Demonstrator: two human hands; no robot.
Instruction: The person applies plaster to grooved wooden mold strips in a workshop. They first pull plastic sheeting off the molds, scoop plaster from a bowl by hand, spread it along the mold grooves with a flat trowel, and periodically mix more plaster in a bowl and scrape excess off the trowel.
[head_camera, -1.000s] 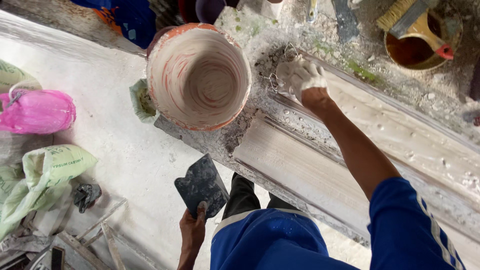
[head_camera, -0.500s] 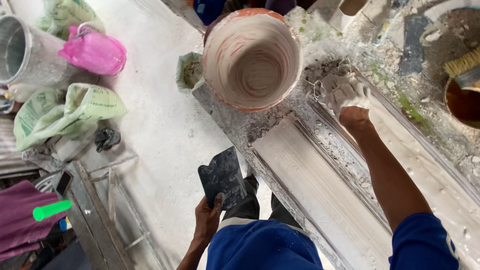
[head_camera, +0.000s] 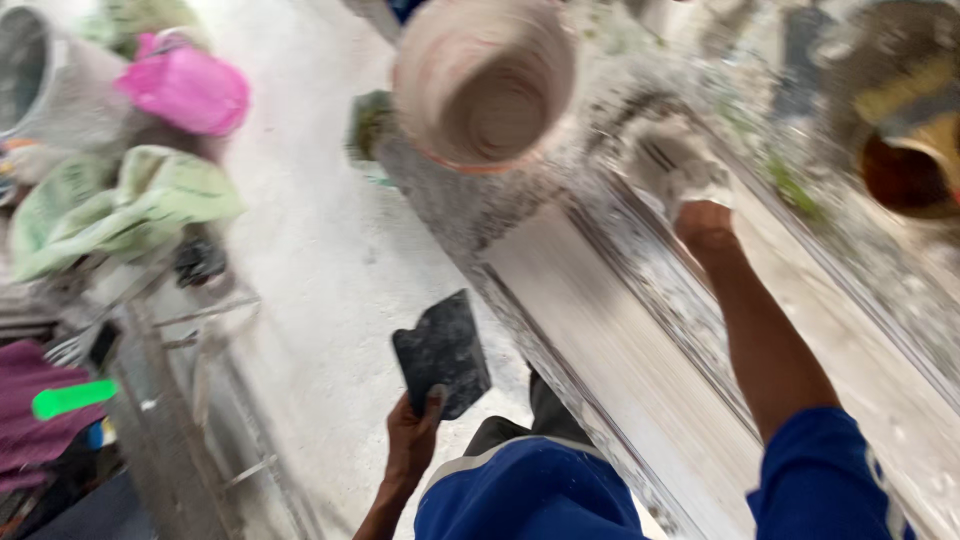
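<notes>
- Pale, plaster-dusted floor (head_camera: 300, 250) runs beside a long white moulding (head_camera: 620, 370).
- Pink bag (head_camera: 185, 88) and green sacks (head_camera: 130, 205) lie far left.
- Left hand (head_camera: 412, 440): fingers closed around a dark flat scraper (head_camera: 442, 352), held over the floor.
- Bucket (head_camera: 485, 85) stands above.
- Right hand (head_camera: 678, 165), plaster-coated, presses on the moulding's top; finger spread blurred, cannot tell.

Left hand (head_camera: 412, 432) low, grip closed near the body, right hand (head_camera: 678, 168) plaster-coated, arm outstretched
</notes>
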